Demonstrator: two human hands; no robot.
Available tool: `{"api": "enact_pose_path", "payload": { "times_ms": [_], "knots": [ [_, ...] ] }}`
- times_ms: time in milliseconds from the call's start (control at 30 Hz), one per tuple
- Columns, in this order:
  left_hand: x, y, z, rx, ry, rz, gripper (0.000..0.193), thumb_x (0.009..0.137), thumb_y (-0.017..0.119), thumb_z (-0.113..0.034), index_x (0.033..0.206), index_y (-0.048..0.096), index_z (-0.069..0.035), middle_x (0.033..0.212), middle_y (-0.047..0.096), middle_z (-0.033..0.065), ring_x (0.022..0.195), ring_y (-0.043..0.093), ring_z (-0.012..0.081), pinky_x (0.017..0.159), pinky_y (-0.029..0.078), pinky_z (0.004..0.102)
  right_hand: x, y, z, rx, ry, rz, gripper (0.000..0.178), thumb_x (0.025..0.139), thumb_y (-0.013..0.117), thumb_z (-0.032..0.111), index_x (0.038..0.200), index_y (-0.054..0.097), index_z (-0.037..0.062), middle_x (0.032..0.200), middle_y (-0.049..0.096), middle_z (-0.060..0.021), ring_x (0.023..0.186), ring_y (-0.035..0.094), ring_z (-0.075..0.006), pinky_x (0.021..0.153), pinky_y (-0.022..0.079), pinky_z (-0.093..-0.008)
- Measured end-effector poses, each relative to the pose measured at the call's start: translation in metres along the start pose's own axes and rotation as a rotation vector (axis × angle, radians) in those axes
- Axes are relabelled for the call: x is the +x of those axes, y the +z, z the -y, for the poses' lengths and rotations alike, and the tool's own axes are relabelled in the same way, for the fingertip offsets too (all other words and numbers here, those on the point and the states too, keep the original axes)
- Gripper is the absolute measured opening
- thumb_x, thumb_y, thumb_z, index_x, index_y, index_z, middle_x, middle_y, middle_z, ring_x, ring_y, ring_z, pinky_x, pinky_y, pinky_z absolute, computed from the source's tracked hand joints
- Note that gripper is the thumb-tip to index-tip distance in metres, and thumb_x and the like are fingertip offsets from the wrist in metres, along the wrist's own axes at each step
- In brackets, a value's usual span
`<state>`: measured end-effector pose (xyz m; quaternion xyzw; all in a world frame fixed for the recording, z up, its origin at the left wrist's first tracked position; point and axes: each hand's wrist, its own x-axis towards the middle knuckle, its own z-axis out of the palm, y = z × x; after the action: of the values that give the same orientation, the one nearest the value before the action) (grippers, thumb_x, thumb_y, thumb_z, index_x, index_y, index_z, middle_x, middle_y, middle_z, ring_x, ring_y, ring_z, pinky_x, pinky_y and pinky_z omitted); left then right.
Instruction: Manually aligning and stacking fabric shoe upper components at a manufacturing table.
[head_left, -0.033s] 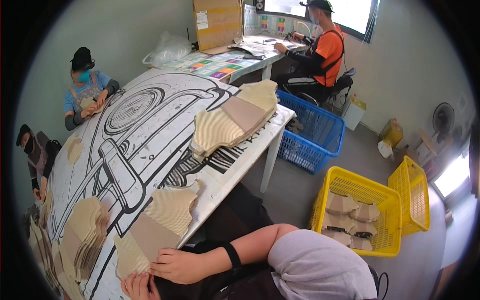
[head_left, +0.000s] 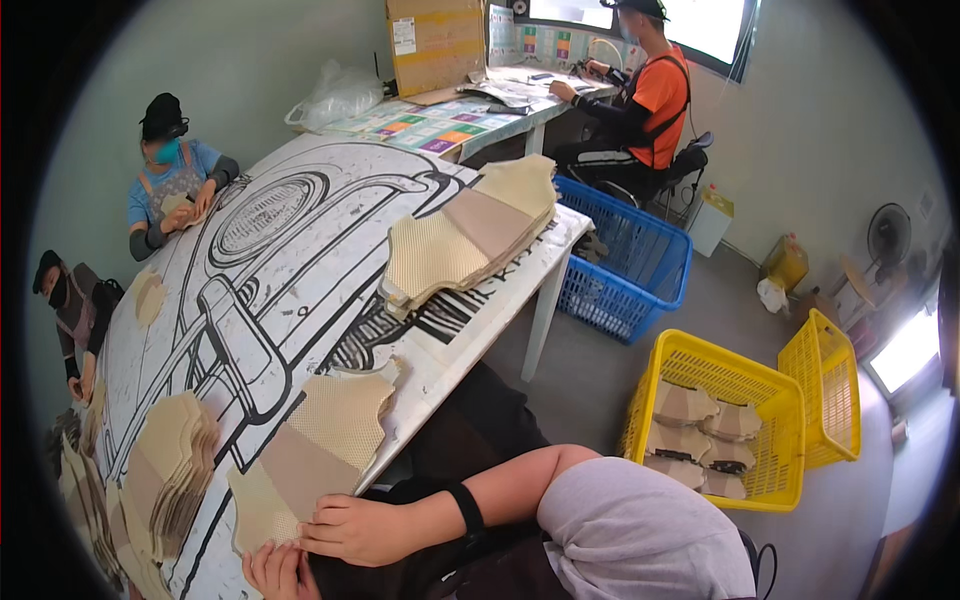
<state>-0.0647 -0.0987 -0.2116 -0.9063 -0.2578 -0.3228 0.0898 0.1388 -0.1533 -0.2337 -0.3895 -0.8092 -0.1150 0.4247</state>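
Observation:
A beige, wavy-edged piece of perforated sheet material (head_left: pixel 315 435) with a pinkish-tan middle band lies at the table's near edge. Both of my hands grip its near end. The fingers of my right hand (head_left: pixel 355 530) are bent over its edge, a black band around that wrist. Close beside it, low in the picture, my left hand (head_left: pixel 275 572) pinches the same edge with curled fingers; its lower part is cut off by the frame. To the left stands a stack of similar cut pieces (head_left: pixel 170 450). Another stack (head_left: pixel 470 230) rests further along the table's right edge.
The white table (head_left: pixel 300 290) bears black line drawings. Two people work along its far left side; a person in orange sits at a back desk. A blue crate (head_left: pixel 625 320) stands beyond the table. On the floor at right, a yellow crate (head_left: pixel 790 400) holds several beige pieces.

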Motion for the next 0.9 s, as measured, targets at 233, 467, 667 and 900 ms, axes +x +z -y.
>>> {"api": "enact_pose_path", "payload": {
  "times_ms": [233,467,667,900],
  "knots": [
    [0.005,-0.009,0.002,-0.047,0.060,0.009,0.026,0.061,0.075,-0.003,0.084,0.064,-0.007,0.089,0.063,0.0042,0.094,0.056,0.0272,0.089,0.041,0.0441,-0.002,-0.041,-0.013,0.227,0.084,0.092,0.025,0.075,0.055,0.014,0.096,0.055,0.0006,0.091,0.057,-0.0109,0.091,0.055,-0.0266,0.083,0.043,-0.0368],
    [0.018,-0.003,0.000,-0.140,-0.023,-0.010,0.020,0.059,0.077,-0.009,0.075,0.066,-0.008,0.077,0.062,0.0023,0.084,0.058,0.0230,0.079,0.046,0.0388,-0.027,-0.124,-0.052,-0.156,0.647,-0.215,0.035,0.076,0.068,0.009,0.108,0.055,0.0039,0.083,0.060,-0.0106,0.075,0.060,-0.0259,0.066,0.048,-0.0356],
    [0.030,-0.014,0.006,-0.302,-0.074,0.076,0.028,0.061,0.082,-0.020,0.077,0.062,-0.009,0.078,0.062,0.0041,0.079,0.059,0.0236,0.077,0.045,0.0370,-0.033,-0.135,-0.062,0.128,0.841,-0.122,0.035,0.082,0.065,0.007,0.113,0.050,0.0010,0.075,0.062,-0.0080,0.065,0.061,-0.0186,0.063,0.048,-0.0273],
    [0.045,-0.024,-0.013,-0.687,-0.146,-0.263,0.041,0.066,0.082,-0.034,0.091,0.060,-0.008,0.087,0.064,0.0074,0.085,0.061,0.0259,0.077,0.046,0.0387,-0.037,-0.123,-0.070,0.319,0.834,-0.173,0.037,0.080,0.066,0.003,0.114,0.050,0.0011,0.073,0.063,-0.0054,0.067,0.062,-0.0134,0.063,0.049,-0.0248]
  ]
}}
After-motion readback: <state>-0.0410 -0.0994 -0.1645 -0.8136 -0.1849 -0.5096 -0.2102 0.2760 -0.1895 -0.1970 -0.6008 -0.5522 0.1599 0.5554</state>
